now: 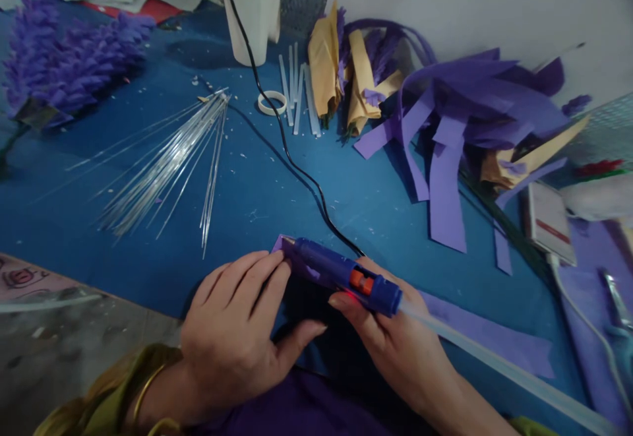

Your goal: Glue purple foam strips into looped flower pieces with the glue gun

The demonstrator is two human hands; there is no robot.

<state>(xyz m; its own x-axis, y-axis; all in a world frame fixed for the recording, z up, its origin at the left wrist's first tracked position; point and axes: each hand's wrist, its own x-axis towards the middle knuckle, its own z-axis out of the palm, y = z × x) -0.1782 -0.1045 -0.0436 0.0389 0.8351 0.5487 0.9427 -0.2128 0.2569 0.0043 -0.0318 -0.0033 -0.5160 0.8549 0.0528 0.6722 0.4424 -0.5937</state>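
Note:
My right hand (395,330) is wrapped round a blue hot glue gun (329,261), with a long glue stick (494,360) running out of its back end. The gun's nozzle points left and meets a purple foam strip (277,243) near my left fingertips. My left hand (242,317) lies over the table edge with its fingers pressing on that strip and its thumb apart. Much of the strip is hidden under the fingers and the gun. Another length of purple foam strip (494,334) lies right of my right hand.
A fan of thin wires (173,159) lies at left, near purple artificial flowers (79,53). Glue sticks (298,93), a tape ring (271,103) and a white cup (254,14) stand behind. A black cord (284,139) crosses the table. Purple strips (448,192) and a phone (548,221) are at right.

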